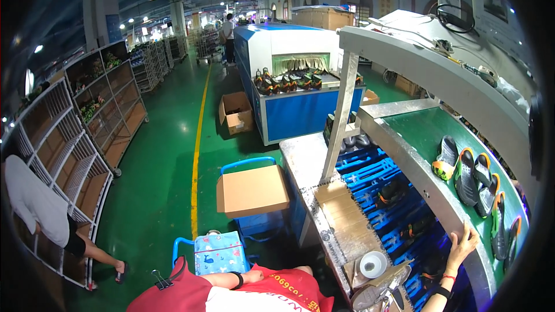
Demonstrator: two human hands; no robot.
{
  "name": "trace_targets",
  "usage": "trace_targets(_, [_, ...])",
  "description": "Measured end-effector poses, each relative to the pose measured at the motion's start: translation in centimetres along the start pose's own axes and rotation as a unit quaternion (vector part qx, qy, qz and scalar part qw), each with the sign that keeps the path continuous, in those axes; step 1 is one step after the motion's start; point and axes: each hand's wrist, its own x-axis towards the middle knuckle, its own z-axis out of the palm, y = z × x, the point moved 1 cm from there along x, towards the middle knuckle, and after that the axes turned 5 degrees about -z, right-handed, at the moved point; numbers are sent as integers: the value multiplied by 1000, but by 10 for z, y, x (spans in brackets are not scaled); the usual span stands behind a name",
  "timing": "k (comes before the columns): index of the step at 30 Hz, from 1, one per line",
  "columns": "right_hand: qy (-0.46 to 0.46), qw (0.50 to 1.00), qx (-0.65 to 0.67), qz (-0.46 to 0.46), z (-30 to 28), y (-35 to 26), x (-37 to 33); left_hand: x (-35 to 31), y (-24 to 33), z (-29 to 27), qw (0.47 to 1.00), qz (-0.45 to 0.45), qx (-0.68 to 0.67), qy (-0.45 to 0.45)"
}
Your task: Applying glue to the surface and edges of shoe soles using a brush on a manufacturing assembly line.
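My right hand (462,247) rests on the metal side rail (428,196) of the upper conveyor, its fingers stretched upward and holding nothing. Just beyond it, several black clogs with orange and green trim, one a black clog (467,178), lie on the green belt (413,130). My left hand (252,276) lies on the red apron (289,286) over my lap, its fingers curled in, with nothing visible in them. Below the upper belt runs a lower line of blue slats (367,167), with dark shoes partly hidden in shadow.
A white bowl (373,264) stands on the ledge beside cardboard (346,211). An open carton (253,192) sits on a blue chair ahead of me. Clogs emerge from a blue-and-white machine (309,117). At left, a person (40,196) stands by wheeled racks (110,101).
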Motion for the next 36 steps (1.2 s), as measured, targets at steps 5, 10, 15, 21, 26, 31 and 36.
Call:
trace_targets(5, [0, 1000, 3, 1, -1, -2, 1, -4, 1, -1, 1000, -1, -11, -14])
trace_targets(10, [9, 1000, 1, -9, -1, -2, 2, -1, 4, -4, 999, -9, -23, -41])
trace_targets(15, [-1, 1000, 5, -2, 0, -2, 2, 3, 15, -9, 999, 5, -16, -40])
trace_targets(21, [2, 1000, 6, -5, 2, 0, 3, 7, 25, -19, 997, -4, 17, -74])
trace_targets(26, [-4, 1000, 8, -2, 2, 0, 2, 16, 18, -19, 998, 21, 29, -48])
trace_targets(31, [0, 1000, 2, 0, 3, -1, 2, 25, 14, -15, 998, 18, 40, -40])
trace_targets(36, [9, 1000, 6, -7, 3, -2, 4, 27, 18, -20, 997, 29, 52, -44])
